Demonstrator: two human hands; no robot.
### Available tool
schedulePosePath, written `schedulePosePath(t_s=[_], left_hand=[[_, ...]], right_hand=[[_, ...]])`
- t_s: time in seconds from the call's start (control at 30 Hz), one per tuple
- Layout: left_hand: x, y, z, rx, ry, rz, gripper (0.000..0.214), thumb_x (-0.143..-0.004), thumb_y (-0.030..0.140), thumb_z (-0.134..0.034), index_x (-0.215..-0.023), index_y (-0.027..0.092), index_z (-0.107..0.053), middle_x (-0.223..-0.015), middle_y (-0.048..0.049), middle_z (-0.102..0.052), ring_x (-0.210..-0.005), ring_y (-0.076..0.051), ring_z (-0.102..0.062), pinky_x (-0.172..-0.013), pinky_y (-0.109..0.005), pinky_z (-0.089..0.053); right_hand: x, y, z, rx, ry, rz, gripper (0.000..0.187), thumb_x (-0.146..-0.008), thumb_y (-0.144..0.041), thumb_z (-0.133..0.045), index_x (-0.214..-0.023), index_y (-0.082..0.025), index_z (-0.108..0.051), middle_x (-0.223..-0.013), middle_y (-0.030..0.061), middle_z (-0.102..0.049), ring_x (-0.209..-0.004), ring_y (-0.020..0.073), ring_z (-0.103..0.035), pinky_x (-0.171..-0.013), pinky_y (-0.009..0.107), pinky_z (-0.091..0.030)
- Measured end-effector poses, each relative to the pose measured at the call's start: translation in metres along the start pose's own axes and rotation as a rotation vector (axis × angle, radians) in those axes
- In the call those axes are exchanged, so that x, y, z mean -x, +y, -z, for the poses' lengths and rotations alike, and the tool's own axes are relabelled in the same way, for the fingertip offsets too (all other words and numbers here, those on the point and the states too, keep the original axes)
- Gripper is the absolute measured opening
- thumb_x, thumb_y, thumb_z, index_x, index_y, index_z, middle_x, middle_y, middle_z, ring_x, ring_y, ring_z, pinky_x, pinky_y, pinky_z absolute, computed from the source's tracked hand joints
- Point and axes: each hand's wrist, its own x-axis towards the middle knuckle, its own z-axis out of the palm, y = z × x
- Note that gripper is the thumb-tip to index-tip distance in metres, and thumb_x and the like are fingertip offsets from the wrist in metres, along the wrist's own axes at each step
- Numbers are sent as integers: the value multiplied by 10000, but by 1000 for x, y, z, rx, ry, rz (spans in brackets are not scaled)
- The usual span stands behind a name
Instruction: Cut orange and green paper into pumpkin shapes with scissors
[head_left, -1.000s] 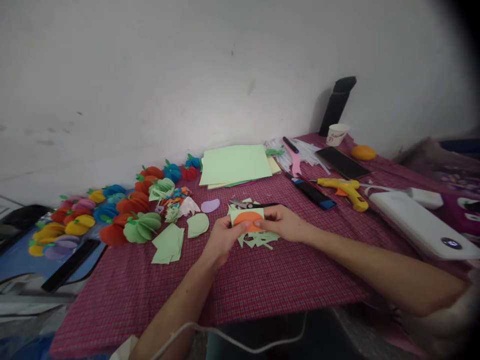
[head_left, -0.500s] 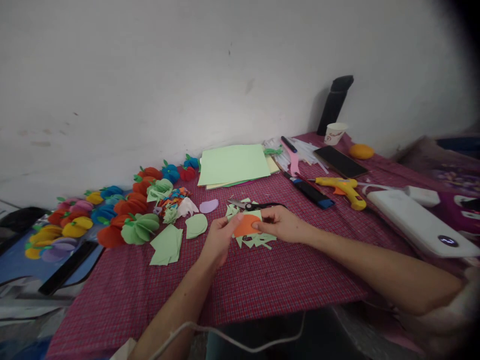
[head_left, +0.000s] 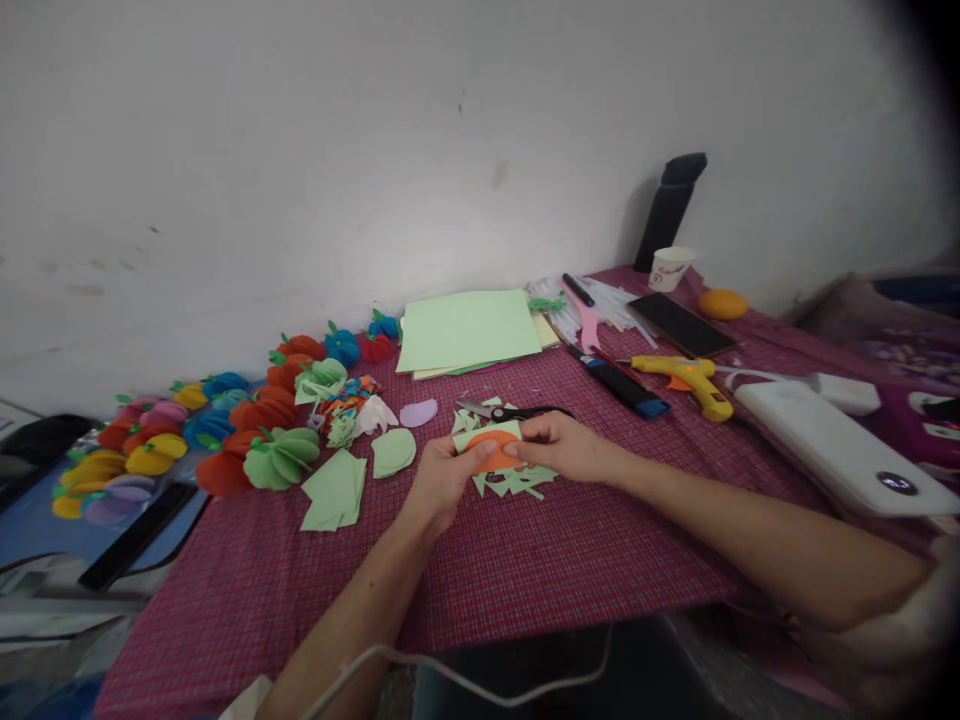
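Note:
Both my hands pinch one small stack of paper over the red checked cloth: an orange paper half-circle laid on a light green paper piece. My left hand grips its left edge with thumb on top. My right hand grips its right edge. Green paper offcuts lie under the hands. Black-handled scissors lie just behind them.
Folded paper fruit shapes in several colours crowd the left. Green cut shapes lie near them. Behind are a green paper stack, a yellow glue gun, a black phone, a paper cup and a white device.
The green piece behind the orange half-circle was tilted out of sight half a second ago and shows again now. Hands stay in the same place.

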Motion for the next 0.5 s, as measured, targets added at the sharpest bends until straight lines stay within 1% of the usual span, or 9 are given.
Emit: schedulePosePath(t_s=[0.1,0.2,0.33,0.5], left_hand=[[0,1,0,17,12,11,309,-646,291,-674,-895,107,-677,-720,-61,-682,-623,-163,-602,-639,-296,-461],[0,2,1,24,18,12,314,-649,293,-672,-894,98,-675,-714,-63,-680,-611,-161,-597,-626,-294,-459],[-1,-1,3,18,23,7,315,-641,285,-677,-895,99,-675,-707,-57,-677,-616,-163,-597,-621,-289,-458],[-3,-4,3,-11,41,0,310,-626,290,-685,-880,112,-680,-686,-44,-669,-622,-164,-590,-613,-284,-455]], right_hand=[[0,-2,2,5,6,-14,378,-797,-452,-459,-622,-136,-572,-507,-36,-426,-450,69,-334,-427,197,-237],[1,-5,4,7,46,-14,416,-806,-478,-430,-573,-145,-518,-507,-32,-426,-453,71,-347,-435,201,-241],[2,-10,4,-25,78,-34,428,-822,-493,-387,-590,-148,-489,-533,-26,-449,-461,74,-360,-447,205,-247],[2,-9,3,-15,87,-34,407,-828,-464,-394,-577,-152,-466,-520,-40,-414,-451,68,-337,-441,205,-236]])
